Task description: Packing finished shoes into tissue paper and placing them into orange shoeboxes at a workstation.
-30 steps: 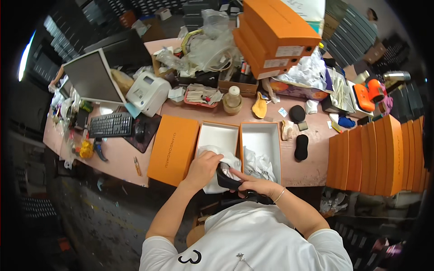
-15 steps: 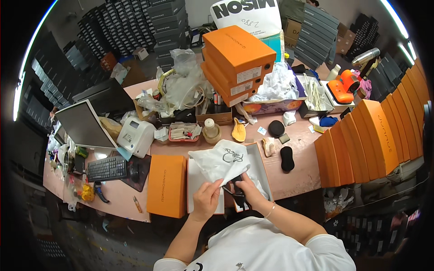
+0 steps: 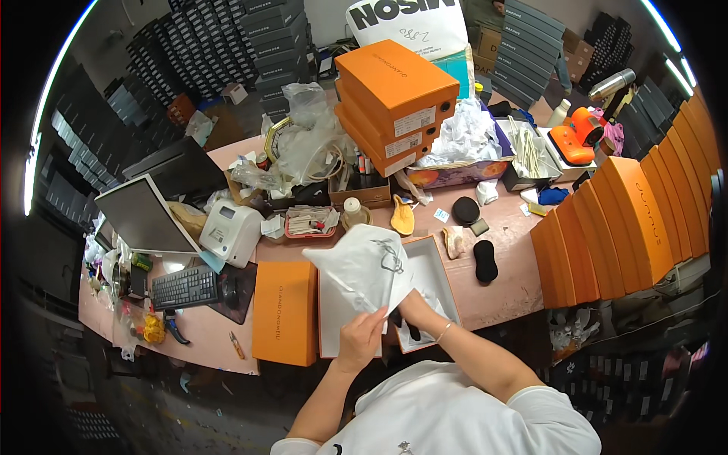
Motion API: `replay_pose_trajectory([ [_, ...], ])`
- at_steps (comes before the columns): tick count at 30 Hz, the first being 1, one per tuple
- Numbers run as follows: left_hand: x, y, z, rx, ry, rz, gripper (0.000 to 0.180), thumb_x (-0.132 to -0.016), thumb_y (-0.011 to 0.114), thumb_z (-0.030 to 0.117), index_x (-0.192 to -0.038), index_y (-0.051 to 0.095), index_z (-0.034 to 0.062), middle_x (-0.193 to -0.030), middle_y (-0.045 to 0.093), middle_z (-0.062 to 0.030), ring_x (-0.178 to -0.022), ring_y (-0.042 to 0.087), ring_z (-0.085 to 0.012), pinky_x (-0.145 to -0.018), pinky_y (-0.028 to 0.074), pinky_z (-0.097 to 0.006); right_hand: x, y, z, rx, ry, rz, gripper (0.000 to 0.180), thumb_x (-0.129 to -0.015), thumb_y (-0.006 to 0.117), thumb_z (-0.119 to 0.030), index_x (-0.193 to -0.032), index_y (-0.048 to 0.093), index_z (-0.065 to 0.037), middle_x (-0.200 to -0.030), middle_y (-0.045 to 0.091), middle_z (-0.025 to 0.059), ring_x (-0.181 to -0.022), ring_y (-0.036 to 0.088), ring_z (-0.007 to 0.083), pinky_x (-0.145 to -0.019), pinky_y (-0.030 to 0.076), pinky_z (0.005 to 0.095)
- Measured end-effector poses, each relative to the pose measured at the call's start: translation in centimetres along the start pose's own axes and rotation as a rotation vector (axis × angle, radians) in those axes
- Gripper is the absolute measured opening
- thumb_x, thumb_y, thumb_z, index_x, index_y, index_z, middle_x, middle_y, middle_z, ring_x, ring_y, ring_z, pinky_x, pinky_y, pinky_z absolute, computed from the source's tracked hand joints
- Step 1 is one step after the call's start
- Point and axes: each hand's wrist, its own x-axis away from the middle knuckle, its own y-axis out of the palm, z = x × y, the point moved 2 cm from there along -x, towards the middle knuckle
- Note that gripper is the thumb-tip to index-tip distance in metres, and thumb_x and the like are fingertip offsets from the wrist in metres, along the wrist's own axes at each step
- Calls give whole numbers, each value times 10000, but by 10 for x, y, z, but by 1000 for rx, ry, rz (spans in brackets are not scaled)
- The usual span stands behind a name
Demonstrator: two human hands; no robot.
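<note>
1. The open white-lined orange cardboard shoebox [image 3: 438,277] lies on my pink bench [image 3: 509,284], with white tissue paper and a dark shoe [image 3: 409,331] inside.
2. My left hand [image 3: 362,339] has its grip pinched closed on the white cloth dust bag [image 3: 364,265].
3. My right hand [image 3: 413,309] is closed on the bag's lower edge, above the box.
4. The flat orange cardboard lid [image 3: 284,312] lies just left.

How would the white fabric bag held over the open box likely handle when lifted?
The white bag is probably floppy: it drapes and creases between the left hand and right hand. Likely light, held by its edges. Something dark shows below it, so contents might slip.
</note>
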Motion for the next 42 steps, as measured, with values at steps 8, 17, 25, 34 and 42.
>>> replay_pose_trajectory([
  [8,10,21,36,205,-18,11,271,-845,636,25,-1110,655,77,-704,555,-99,-597,574,-272,-537,460,-362,9,-1,-21,-1098,744,87,378,-926,504,-340,-1160,575,-53,-1121,622,77,-1015,591,225,-891,479,346],
  [17,42,14,37,255,-108,-95,572,-838,716,292,-1323,491,89,-1030,611,-103,-898,608,-252,-772,494,-373,8,-31,-45,636,-96,2,355,-897,537,-335,-1112,584,-57,-1106,615,74,-1071,551,243,-965,411,388],
  [25,54,25,-30,1444,-837,357,988,-667,860,342,-1446,288,133,-1358,474,-60,-1253,460,-257,-1046,410,-412,70,25,-55,-484,51,-146,333,-920,526,-223,-1206,546,-54,-1164,550,150,-1139,516,301,-979,408,367],
  [34,-8,-65,-58,327,-542,-369,693,-692,680,9,-1352,473,52,-1147,636,-131,-1033,618,-220,-904,477,-322,87,-87,-26,-865,575,-402,806,-843,655,-75,-1501,189,-88,-1536,208,128,-1335,364,229,-979,460,362],
  [42,-74,84,-83,434,-685,182,830,-772,748,223,-1456,314,43,-1417,426,-203,-1310,412,-268,-1034,378,-345,93,-96,22,45,371,123,689,-840,591,-47,-1439,252,-15,-1262,460,261,-1050,544,346,-861,475,406],
])
